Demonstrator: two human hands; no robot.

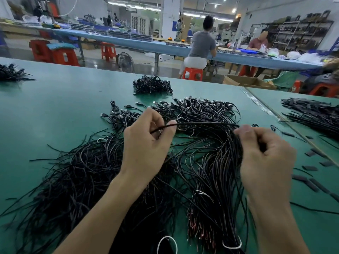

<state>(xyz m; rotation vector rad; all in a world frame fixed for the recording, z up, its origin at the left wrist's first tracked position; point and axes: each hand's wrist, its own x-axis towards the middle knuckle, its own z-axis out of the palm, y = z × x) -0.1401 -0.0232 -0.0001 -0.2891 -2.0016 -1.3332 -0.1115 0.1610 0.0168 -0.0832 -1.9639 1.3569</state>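
Black cable (201, 124), a single strand stretched above the green table (55, 99), pinched in the left hand (146, 143). The right hand (266, 154) clutches a gathered bunch (233, 153). A big loose heap (82, 171) lies unsorted, so most work seems left.

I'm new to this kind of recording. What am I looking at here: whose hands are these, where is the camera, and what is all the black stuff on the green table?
There is no machine here: a person works with bare hands, and the single picture comes from a camera worn on their head, looking forward and down. The green table carries a big loose pile of thin cables, with a smaller heap behind it and a further pile at the right. The left hand pinches one black cable, which stretches across to the curled right hand; motion blur hides that grip's detail. A white band ties a bundle near the bottom edge.
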